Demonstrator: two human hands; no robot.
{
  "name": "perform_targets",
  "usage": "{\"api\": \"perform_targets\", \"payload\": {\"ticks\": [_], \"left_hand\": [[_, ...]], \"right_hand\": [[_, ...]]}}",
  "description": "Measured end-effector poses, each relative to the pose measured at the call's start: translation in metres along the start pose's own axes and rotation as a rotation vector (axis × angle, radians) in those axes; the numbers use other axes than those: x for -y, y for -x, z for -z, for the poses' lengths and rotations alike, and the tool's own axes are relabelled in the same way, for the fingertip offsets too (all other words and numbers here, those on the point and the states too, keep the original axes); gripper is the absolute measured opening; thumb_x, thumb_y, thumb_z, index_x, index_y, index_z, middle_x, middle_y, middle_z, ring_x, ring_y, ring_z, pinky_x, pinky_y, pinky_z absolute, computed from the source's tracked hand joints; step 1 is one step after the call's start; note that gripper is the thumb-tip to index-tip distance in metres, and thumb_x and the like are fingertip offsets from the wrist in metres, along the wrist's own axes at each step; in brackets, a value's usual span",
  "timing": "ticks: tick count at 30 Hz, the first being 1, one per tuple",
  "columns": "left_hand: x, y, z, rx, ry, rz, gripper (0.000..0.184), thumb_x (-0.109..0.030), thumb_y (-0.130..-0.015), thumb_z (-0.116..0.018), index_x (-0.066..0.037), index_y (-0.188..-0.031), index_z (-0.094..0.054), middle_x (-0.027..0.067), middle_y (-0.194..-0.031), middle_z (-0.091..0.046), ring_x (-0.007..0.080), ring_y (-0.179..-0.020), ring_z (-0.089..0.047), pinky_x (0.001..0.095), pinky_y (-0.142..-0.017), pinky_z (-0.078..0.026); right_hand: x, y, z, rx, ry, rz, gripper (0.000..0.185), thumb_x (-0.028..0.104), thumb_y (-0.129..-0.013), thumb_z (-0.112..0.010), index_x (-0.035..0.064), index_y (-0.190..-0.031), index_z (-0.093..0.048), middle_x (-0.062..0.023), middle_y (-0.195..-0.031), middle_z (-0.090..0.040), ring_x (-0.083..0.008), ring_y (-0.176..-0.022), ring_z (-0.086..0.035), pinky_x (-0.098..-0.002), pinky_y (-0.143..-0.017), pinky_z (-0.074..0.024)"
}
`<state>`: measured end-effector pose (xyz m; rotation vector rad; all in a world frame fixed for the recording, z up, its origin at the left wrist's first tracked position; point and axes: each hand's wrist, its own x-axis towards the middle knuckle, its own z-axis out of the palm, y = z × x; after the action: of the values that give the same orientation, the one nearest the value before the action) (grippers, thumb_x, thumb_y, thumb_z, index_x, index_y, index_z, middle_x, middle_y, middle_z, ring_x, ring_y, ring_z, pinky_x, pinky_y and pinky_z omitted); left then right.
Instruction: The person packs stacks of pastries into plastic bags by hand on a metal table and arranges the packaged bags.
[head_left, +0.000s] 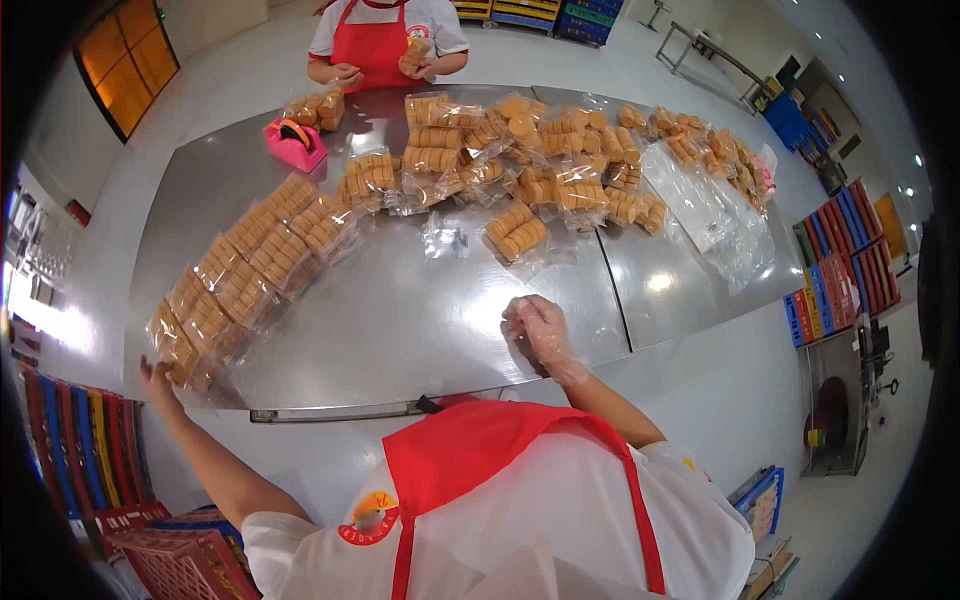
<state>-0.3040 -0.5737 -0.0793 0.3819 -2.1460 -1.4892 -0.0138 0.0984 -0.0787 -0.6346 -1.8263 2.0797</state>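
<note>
The left hand (159, 380), fingers spread, is by the end cookie pack (173, 342), lower left. It's probably light, slippery and crumbly: hold its sides softly. The right hand (542, 332) is curled; can't tell if empty.

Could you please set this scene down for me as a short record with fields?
Left hand: at the near end of the row of bagged biscuits
Right hand: gloved, curled; contents unclear
Table: shiny metal
Heap: more bagged biscuits, toward the far side
Tape dispenser: pink, beyond the row's far end
Opposite: a person wearing a red apron
</note>
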Motion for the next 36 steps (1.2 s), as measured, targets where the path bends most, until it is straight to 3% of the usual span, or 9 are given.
{"api": "perform_targets", "payload": {"ticks": [1, 4, 8, 10, 12, 13, 15, 20, 36], "left_hand": [[-0.012, -0.008, 0.005, -0.175, -0.309, -0.088, 0.054, -0.007, -0.087, -0.057, -0.001, -0.14, -0.049, 0.0172, -0.137, -0.054, 0.0254, -0.116, -0.059, 0.0338, -0.1, -0.046], [-0.174, 0.066, -0.047, -0.3, 0.2, -0.336, 0.037, -0.009, -0.091, -0.058, 0.002, -0.127, -0.058, 0.0161, -0.125, -0.061, 0.0247, -0.11, -0.061, 0.0331, -0.098, -0.047], [-0.265, 0.184, -0.169, 0.312, 0.511, -0.471, 0.028, -0.012, -0.095, -0.057, 0.001, -0.119, -0.06, 0.0108, -0.113, -0.064, 0.021, -0.107, -0.059, 0.0317, -0.097, -0.044], [-0.291, 0.243, -0.232, 0.702, -0.007, -0.473, 0.03, -0.012, -0.092, -0.061, -0.005, -0.121, -0.061, 0.0084, -0.114, -0.064, 0.0222, -0.106, -0.06, 0.0341, -0.096, -0.046], [-0.306, 0.306, -0.28, 1.109, 0.008, -0.403, 0.037, -0.016, -0.089, -0.064, -0.007, -0.124, -0.06, 0.0105, -0.126, -0.061, 0.0245, -0.121, -0.056, 0.0352, -0.098, -0.047], [-0.274, 0.314, -0.326, 1.213, -0.072, -0.73, 0.045, -0.022, -0.087, -0.067, -0.005, -0.129, -0.058, 0.0168, -0.137, -0.055, 0.0324, -0.126, -0.052, 0.0414, -0.104, -0.044], [-0.233, 0.343, -0.389, 1.032, -0.222, -1.117, 0.052, -0.03, -0.086, -0.07, -0.001, -0.128, -0.057, 0.0219, -0.141, -0.05, 0.0378, -0.129, -0.049, 0.0465, -0.109, -0.038], [-0.21, 0.371, -0.419, 0.969, -0.394, -1.075, 0.049, -0.031, -0.087, -0.067, 0.003, -0.123, -0.059, 0.0232, -0.134, -0.056, 0.0376, -0.127, -0.05, 0.0457, -0.107, -0.039], [-0.235, 0.366, -0.423, 1.043, -0.473, -1.457, 0.014, -0.013, -0.084, -0.053, -0.006, -0.089, -0.063, 0.0104, -0.091, -0.065, 0.0285, -0.092, -0.062, 0.0407, -0.083, -0.05]], "right_hand": [[-0.001, 0.002, 0.008, -0.031, 0.005, 0.023, 0.026, 0.019, -0.099, -0.055, -0.0052, -0.1, -0.065, -0.0092, -0.084, -0.066, -0.0124, -0.07, -0.06, -0.026, -0.063, -0.0504], [0.0, 0.001, 0.027, -0.08, 0.05, 0.057, 0.025, 0.018, -0.099, -0.055, -0.0057, -0.099, -0.064, -0.0091, -0.083, -0.066, -0.0113, -0.07, -0.059, -0.0256, -0.062, -0.0497], [0.007, -0.005, 0.038, -0.075, 0.076, 0.075, 0.025, 0.019, -0.099, -0.055, -0.0044, -0.097, -0.064, -0.0088, -0.083, -0.065, -0.011, -0.068, -0.057, -0.0254, -0.062, -0.0497], [0.013, -0.01, 0.041, -0.069, 0.086, 0.072, 0.024, 0.018, -0.099, -0.056, -0.0038, -0.096, -0.064, -0.0085, -0.083, -0.065, -0.0108, -0.069, -0.057, -0.0252, -0.063, -0.0494], [0.019, -0.015, 0.044, -0.061, 0.085, 0.058, 0.022, 0.017, -0.098, -0.057, -0.0032, -0.095, -0.064, -0.0072, -0.082, -0.064, -0.0096, -0.068, -0.056, -0.0249, -0.062, -0.0483], [0.018, -0.016, 0.046, -0.056, 0.1, 0.061, 0.021, 0.017, -0.097, -0.057, -0.0029, -0.095, -0.064, -0.0074, -0.082, -0.064, -0.0102, -0.069, -0.057, -0.0257, -0.063, -0.0486], [0.014, -0.021, 0.054, -0.049, 0.133, 0.068, 0.019, 0.016, -0.096, -0.058, -0.0023, -0.095, -0.064, -0.0077, -0.083, -0.064, -0.0114, -0.071, -0.057, -0.0273, -0.065, -0.0491], [0.014, -0.024, 0.055, 0.219, 0.995, 0.714, 0.027, 0.024, -0.081, -0.069, 0.007, -0.102, -0.067, -0.0149, -0.093, -0.062, -0.0359, -0.088, -0.062, -0.0427, -0.078, -0.0519], [0.027, -0.072, 0.042, -0.057, 0.833, 0.565, 0.026, 0.018, -0.09, -0.061, 0.0021, -0.11, -0.067, -0.0219, -0.103, -0.068, -0.0396, -0.093, -0.066, -0.0454, -0.083, -0.0517]]}}
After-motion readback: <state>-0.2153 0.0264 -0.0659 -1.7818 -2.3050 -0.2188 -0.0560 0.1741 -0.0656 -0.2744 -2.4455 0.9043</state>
